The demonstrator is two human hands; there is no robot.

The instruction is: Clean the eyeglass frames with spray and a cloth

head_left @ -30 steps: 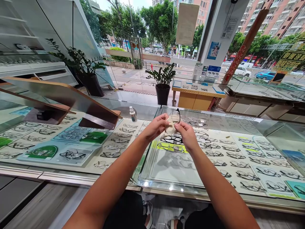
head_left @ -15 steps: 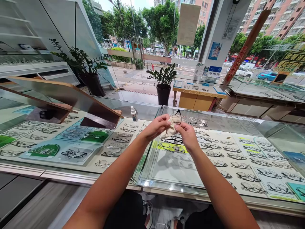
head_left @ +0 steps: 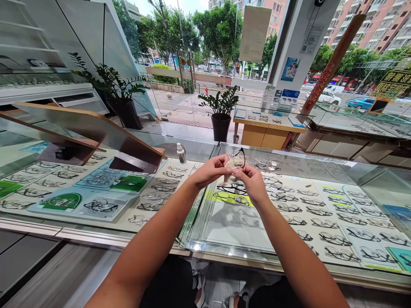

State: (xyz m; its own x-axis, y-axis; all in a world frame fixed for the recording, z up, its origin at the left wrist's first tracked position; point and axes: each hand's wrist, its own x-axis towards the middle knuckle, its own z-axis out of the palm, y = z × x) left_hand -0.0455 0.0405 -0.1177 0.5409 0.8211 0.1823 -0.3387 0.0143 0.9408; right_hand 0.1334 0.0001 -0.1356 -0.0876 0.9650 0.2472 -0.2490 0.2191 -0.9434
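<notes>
A beige cloth [head_left: 236, 162] is bunched around part of a pair of dark-framed glasses [head_left: 243, 156], held up above the glass display case. My left hand [head_left: 212, 170] pinches the cloth from the left side. On the right, my right hand [head_left: 253, 182] has its fingers closed on the glasses, with the cloth touching them. The fingertips of both hands nearly meet at the cloth. One rim of the glasses sticks up past the cloth; the rest is hidden by cloth and fingers.
Many eyeglasses lie in rows inside the glass case [head_left: 224, 244]. A small spray bottle [head_left: 181, 155] stands on the glass left of my hands. Farther left are wooden-edged mirrors [head_left: 96, 128]. A potted plant [head_left: 221, 124] stands beyond the case.
My left fingers have shifted slightly on the cloth, closer to my right hand. The cloth's folds have changed shape around the glasses.
</notes>
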